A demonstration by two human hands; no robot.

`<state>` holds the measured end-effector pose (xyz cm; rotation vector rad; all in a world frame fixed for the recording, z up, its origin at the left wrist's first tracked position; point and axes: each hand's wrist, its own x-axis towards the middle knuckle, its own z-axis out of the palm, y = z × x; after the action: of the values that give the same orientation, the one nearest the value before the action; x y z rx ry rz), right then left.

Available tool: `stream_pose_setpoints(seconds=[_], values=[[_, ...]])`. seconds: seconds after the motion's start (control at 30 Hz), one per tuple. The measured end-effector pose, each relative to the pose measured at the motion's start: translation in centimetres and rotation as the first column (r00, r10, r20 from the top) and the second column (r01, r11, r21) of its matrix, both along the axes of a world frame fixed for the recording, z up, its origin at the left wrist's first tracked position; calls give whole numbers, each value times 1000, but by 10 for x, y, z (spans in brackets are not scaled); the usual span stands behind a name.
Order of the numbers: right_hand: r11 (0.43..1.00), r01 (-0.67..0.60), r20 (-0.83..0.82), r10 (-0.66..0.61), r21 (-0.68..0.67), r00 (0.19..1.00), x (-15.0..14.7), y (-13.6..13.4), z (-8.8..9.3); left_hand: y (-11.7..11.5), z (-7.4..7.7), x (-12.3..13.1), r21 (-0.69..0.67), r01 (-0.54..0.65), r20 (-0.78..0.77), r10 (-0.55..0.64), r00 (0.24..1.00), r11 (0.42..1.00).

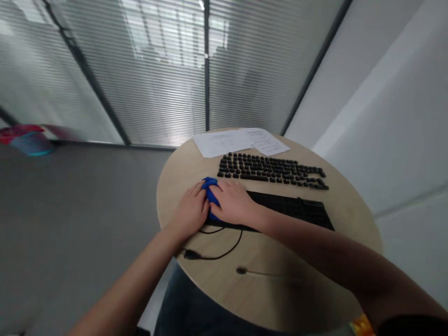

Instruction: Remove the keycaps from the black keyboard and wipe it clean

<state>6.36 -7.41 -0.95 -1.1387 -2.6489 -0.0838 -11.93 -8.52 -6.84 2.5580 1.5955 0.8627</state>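
A black keyboard base (pixel 297 208) lies on the round wooden table, its keycaps off. Over its left end, my left hand (pixel 192 208) and my right hand (pixel 231 201) meet around a blue cloth (pixel 212 195). Fingers of both hands press on the cloth, which bulges up between them. Beyond the base, loose black keycaps (pixel 266 169) are laid out in keyboard-like rows. A black cable (pixel 224 254) curls out from the base's near side to a plug at the table's left edge.
White printed sheets (pixel 227 141) lie at the table's far edge. A thin tool with a dark end (pixel 241 270) is near the front. A red and blue bucket (pixel 33 142) stands on the floor at far left. Something yellow shows at bottom right.
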Motion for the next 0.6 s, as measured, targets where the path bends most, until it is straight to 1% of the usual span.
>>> stream_pose_setpoints(seconds=[0.07, 0.17, 0.27, 0.37, 0.47, 0.6], values=[[998, 62, 12, -62, -3, 998, -6, 2, 6, 8, -4, -7, -10, 0, -46, -1, 999, 1000], [993, 110, 23, -109, -36, 994, -9, 8, 14, 17, -7, -15, -25, -51, -112, 47, 993, 998], [983, 164, 54, -160, -82, 986, 1, 12, 21, 19, -6, -17, -38, -67, -145, 61, 987, 997], [969, 223, 86, -214, -107, 973, 29, 13, 23, 17, -4, -15, -35, -77, -152, 71, 986, 996], [952, 281, 123, -267, -119, 956, 70, 11, 19, 16, -2, -13, -46, -96, -173, 86, 981, 994], [897, 422, 238, -384, -131, 892, 125, 0, 15, 13, 3, -10, -79, -118, -195, 101, 976, 990]])
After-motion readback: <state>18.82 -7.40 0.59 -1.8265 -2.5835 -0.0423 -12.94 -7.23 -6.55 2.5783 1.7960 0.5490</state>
